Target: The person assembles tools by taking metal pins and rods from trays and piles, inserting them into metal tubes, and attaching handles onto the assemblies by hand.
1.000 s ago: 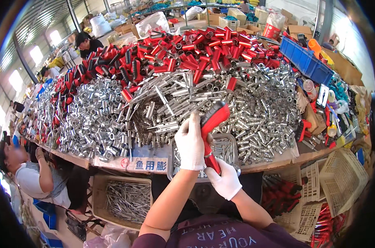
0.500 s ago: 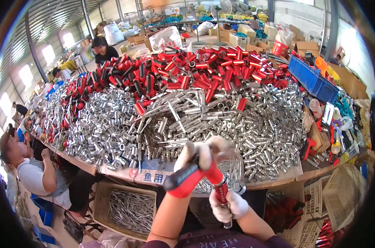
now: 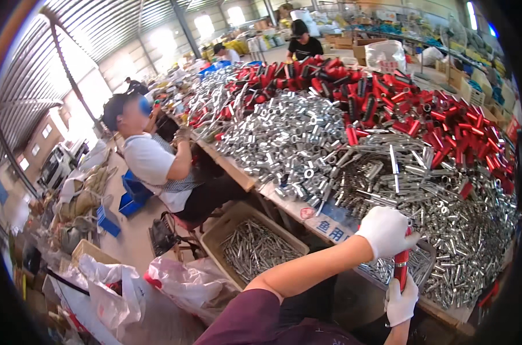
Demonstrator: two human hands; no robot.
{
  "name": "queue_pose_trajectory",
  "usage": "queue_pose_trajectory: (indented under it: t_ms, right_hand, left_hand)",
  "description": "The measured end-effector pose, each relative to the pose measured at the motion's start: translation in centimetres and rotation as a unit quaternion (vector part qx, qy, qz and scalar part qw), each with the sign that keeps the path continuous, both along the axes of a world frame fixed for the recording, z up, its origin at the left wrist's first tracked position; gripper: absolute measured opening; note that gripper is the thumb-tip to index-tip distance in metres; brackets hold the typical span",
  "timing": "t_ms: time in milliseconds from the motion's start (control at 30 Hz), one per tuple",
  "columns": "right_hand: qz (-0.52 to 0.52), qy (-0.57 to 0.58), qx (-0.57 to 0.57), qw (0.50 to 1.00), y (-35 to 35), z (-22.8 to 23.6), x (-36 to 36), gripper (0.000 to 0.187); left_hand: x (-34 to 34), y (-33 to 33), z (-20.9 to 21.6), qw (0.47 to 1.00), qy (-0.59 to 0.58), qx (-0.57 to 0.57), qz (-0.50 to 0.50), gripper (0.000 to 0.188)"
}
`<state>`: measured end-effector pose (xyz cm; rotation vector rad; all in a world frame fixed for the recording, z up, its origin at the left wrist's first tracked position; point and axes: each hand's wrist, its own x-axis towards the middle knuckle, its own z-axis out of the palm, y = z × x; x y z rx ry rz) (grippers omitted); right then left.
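Both my hands wear white gloves. My left hand (image 3: pixel 386 231) is closed round the upper end of a red tubular tool (image 3: pixel 401 265) with a silver band, over the near edge of the table. Below it, my right hand (image 3: pixel 401 301) grips the tool's lower end. The tool stands nearly upright between them, its top mostly covered by my left glove. Beside my left hand is a tray (image 3: pixel 432 261) of thin metal pins. Beyond lie heaps of springs (image 3: pixel 357 179), small metal parts (image 3: pixel 477 241) and silver collars (image 3: pixel 290 138).
Red tubes (image 3: pixel 462 123) and red-black handles (image 3: pixel 367 100) are heaped farther back. A bin (image 3: pixel 292 244) of metal rods stands below the table. A co-worker (image 3: pixel 157 167) sits at the left, near blue bins (image 3: pixel 108 221). Plastic bags (image 3: pixel 186 287) lie at lower left.
The view has swung left, so the table appears farther right. My left hand has shifted onto the tool's upper end, and the red-black grip seen before no longer shows. My right hand still holds the lower end.
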<state>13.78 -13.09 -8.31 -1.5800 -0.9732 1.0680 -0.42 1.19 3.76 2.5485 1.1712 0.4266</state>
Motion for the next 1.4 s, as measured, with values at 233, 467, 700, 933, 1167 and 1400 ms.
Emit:
queue_pose_trajectory:
  t_ms: [233,467,700,933,1167,1400]
  right_hand:
    - [0.038,0.192,-0.075,0.978,-0.6,1.8,-2.0,0.019]
    - [0.154,0.338,-0.111,0.922,-0.8,1.9,-1.2,0.040]
    - [0.046,0.008,0.000,0.999,1.6,-2.0,-2.0,0.013]
    - [0.123,0.136,-0.061,0.981,0.0,-0.1,-2.0,0.043]
    - [0.192,0.333,-0.077,0.920,-0.6,0.7,-1.2,0.053]
    - [0.067,0.125,-0.081,0.987,0.2,2.9,-3.3,0.022]
  left_hand:
    - [-1.5,0.8,-2.2,0.995,-0.063,0.062,-0.038,0.045]
    - [-2.6,1.8,-3.8,0.961,-0.229,0.103,-0.115,0.038]
    - [-2.4,0.5,-3.9,0.997,-0.033,0.017,0.072,0.038]
    - [-3.0,1.4,-3.7,0.999,-0.017,0.040,-0.019,0.034]
    - [-2.1,1.5,-4.9,0.903,-0.359,0.214,-0.096,0.030]
    - [-2.9,0.0,-3.9,0.982,-0.158,0.084,0.058,0.031]
